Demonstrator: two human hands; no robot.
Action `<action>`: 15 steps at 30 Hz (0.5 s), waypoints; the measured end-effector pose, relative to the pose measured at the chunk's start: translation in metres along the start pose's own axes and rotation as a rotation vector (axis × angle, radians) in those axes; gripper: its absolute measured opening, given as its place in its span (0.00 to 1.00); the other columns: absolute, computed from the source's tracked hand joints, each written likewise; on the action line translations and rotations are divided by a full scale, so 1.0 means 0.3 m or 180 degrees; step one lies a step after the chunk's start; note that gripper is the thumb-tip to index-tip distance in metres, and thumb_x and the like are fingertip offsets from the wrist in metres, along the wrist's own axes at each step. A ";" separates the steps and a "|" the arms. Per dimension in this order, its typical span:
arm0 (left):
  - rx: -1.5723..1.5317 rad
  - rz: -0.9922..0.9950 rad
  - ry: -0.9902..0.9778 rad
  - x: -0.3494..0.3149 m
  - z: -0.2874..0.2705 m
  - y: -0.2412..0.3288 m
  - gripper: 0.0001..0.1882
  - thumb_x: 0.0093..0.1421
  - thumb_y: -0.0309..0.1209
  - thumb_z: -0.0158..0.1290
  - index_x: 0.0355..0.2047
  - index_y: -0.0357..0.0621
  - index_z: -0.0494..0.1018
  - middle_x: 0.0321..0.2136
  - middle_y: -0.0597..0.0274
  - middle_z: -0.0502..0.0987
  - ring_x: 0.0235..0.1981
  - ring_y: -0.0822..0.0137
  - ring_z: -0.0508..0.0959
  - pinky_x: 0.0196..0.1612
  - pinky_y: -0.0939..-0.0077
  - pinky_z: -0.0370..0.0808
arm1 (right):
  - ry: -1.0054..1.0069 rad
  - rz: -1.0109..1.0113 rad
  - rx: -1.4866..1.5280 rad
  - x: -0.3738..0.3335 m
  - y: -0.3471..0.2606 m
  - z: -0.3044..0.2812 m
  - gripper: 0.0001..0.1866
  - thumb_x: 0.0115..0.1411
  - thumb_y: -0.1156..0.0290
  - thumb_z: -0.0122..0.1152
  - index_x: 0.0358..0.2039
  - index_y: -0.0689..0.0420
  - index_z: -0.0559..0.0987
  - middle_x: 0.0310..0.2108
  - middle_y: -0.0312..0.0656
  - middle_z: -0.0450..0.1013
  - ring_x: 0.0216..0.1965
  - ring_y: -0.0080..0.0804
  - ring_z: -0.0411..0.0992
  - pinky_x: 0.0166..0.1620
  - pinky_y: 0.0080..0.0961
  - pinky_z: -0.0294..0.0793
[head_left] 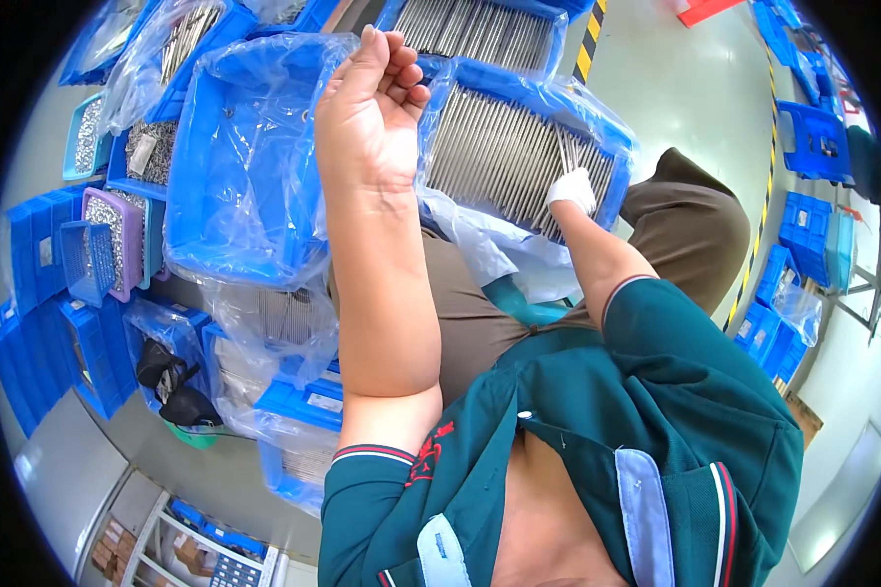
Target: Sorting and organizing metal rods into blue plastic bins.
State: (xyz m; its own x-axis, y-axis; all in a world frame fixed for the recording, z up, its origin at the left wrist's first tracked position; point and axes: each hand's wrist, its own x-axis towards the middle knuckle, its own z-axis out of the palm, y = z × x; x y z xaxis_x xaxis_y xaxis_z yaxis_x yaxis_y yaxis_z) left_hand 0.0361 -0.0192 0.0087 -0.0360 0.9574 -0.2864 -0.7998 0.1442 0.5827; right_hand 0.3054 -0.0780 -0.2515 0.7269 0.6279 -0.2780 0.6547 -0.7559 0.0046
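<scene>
My left hand [374, 122], bare, is raised with the palm up. Its fingers curl loosely apart from the thumb and nothing shows in it. It hangs over the gap between two blue crates. My right hand [573, 189], in a white glove, closes on a few thin metal rods [569, 149] at the right side of a crate. Those rods tilt out of line with the close row of metal rods [485, 147] lying side by side there. The blue crate [612, 203] is lined with clear plastic. My fingertips on the rods are partly hidden by the glove's bulk.
Left of my arm stands a plastic-lined blue crate [191, 196]. Another crate of rods [475, 31] sits beyond. Small metal parts fill a purple basket [108, 240] and other bins. Stacked blue crates [803, 230] line the right. Striped tape [589, 44] marks the floor.
</scene>
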 end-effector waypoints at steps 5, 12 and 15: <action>0.0077 0.0022 0.0003 -0.001 0.010 0.002 0.11 0.56 0.35 0.56 0.33 0.39 0.72 0.27 0.62 0.72 0.29 0.68 0.70 0.34 0.73 0.69 | -0.0529 0.0002 0.0482 -0.022 0.032 -0.082 0.16 0.53 0.65 0.48 0.38 0.62 0.75 0.38 0.56 0.74 0.44 0.51 0.72 0.46 0.39 0.71; 0.0418 -0.0083 0.0073 0.015 -0.005 -0.027 0.11 0.57 0.37 0.54 0.32 0.42 0.73 0.26 0.65 0.73 0.28 0.70 0.72 0.32 0.75 0.70 | -0.3783 0.1016 0.4057 -0.098 0.065 -0.179 0.13 0.60 0.58 0.54 0.23 0.47 0.64 0.13 0.26 0.55 0.10 0.16 0.50 0.14 0.17 0.49; 0.0648 -0.0228 0.0224 0.013 0.005 -0.083 0.11 0.59 0.40 0.51 0.31 0.45 0.73 0.24 0.66 0.74 0.26 0.70 0.73 0.30 0.76 0.69 | -0.4207 0.0230 0.5008 -0.140 -0.017 -0.348 0.13 0.61 0.61 0.53 0.22 0.47 0.62 0.16 0.27 0.56 0.14 0.17 0.53 0.17 0.18 0.54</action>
State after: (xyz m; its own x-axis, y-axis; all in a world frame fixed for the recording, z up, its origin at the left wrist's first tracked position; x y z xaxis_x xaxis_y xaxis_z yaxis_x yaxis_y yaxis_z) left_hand 0.0568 -0.0188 -0.0058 -0.0309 0.9241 -0.3809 -0.6645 0.2656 0.6985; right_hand 0.2931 -0.0812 -0.1394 -0.2928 0.6553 -0.6963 -0.5890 -0.6973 -0.4086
